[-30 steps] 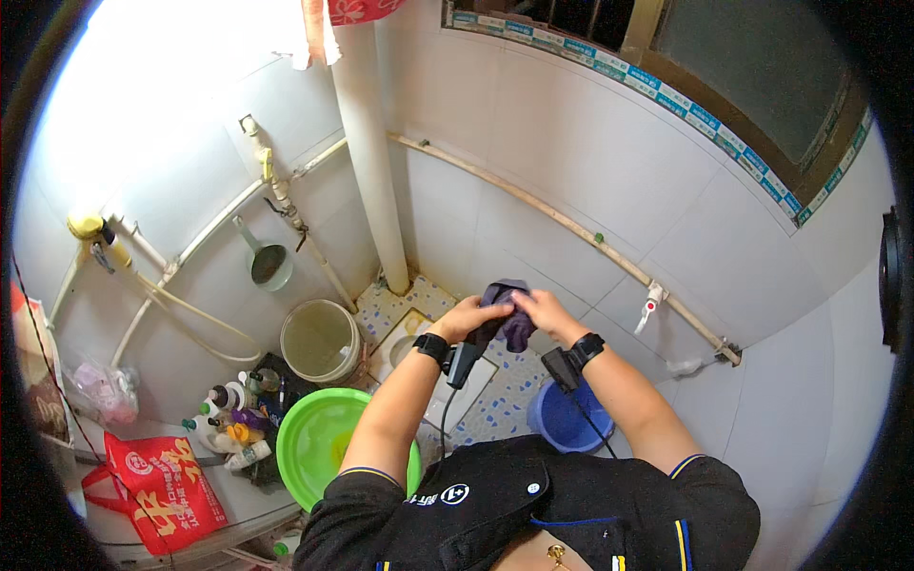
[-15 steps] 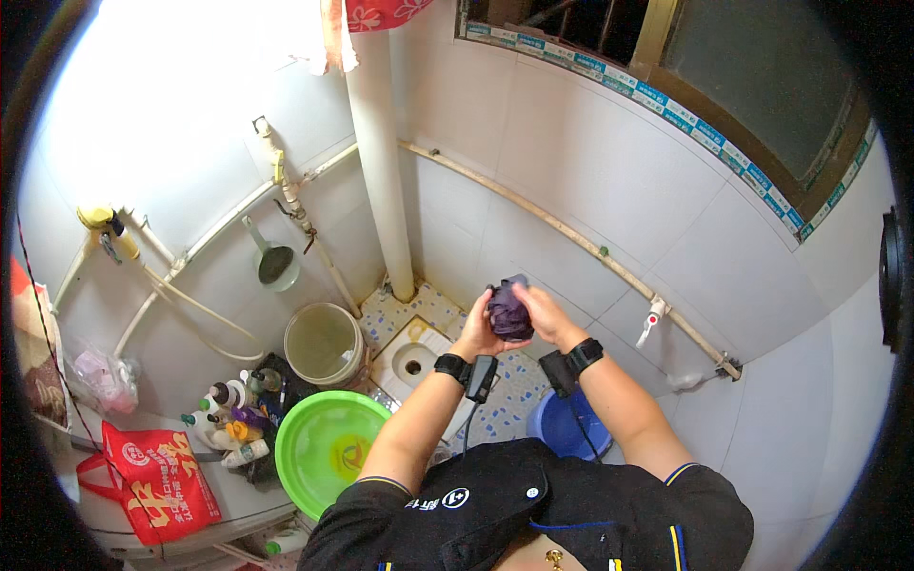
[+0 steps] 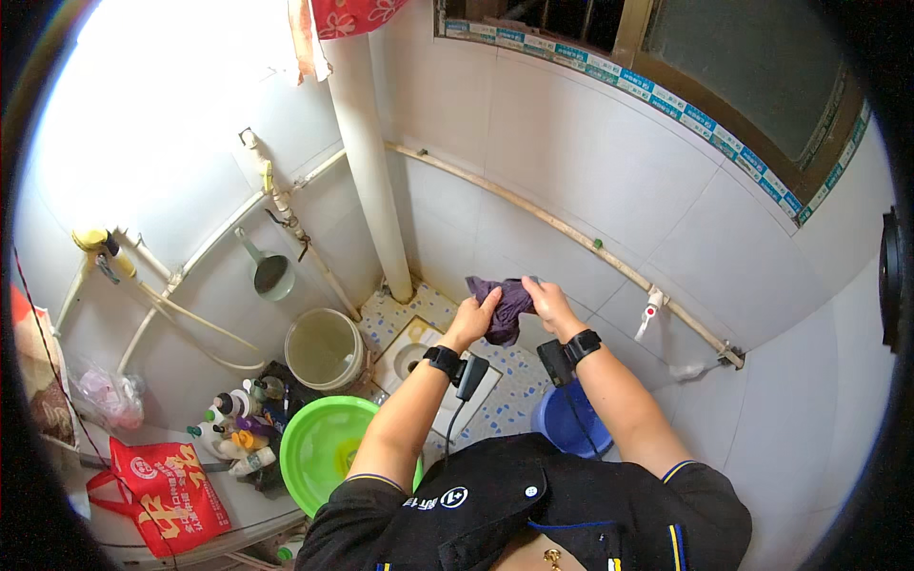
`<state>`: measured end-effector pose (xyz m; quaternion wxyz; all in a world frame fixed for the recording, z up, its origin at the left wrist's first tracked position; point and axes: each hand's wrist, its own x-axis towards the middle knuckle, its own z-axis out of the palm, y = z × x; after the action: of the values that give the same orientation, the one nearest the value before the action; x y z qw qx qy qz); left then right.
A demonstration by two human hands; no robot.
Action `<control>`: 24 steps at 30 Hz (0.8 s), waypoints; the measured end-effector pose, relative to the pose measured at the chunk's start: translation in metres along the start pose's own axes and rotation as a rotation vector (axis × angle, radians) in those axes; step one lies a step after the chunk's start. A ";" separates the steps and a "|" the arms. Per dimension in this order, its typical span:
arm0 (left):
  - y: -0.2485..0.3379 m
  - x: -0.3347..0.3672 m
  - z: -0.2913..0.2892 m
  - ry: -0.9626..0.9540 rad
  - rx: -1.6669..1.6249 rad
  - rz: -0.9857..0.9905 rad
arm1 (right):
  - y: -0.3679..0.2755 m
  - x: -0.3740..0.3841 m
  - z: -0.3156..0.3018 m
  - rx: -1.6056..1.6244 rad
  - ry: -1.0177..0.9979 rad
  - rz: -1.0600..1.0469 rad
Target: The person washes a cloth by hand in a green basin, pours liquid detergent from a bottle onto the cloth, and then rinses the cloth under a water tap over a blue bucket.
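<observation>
Unfurling just-balled purple cloth [image 3: 507,316], gripping with both hands [image 3: 468,322]. Risking dropping it near squat toilet [image 3: 390,363] by slackening.

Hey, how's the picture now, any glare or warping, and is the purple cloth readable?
Head view: glare bleaches the upper-left wall; head view: the tape strip below the window bows and the corners go black; head view: the purple cloth shows its folds, without heavy blur.
</observation>
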<state>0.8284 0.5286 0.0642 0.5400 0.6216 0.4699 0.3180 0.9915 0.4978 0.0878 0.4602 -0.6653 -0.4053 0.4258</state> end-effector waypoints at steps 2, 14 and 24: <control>-0.009 -0.003 -0.009 0.060 -0.099 -0.129 | -0.011 -0.004 -0.008 0.618 -0.166 0.172; 0.046 -0.025 0.019 -0.046 -0.725 -0.556 | 0.002 -0.026 0.041 -0.621 0.017 -0.527; 0.058 -0.026 -0.005 -0.352 -0.655 -0.253 | 0.024 -0.022 -0.025 -0.112 -0.287 -0.203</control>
<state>0.8284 0.5074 0.1242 0.8172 0.3985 0.3166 0.2704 1.0115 0.4653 0.0745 0.4003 -0.5780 -0.5551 0.4446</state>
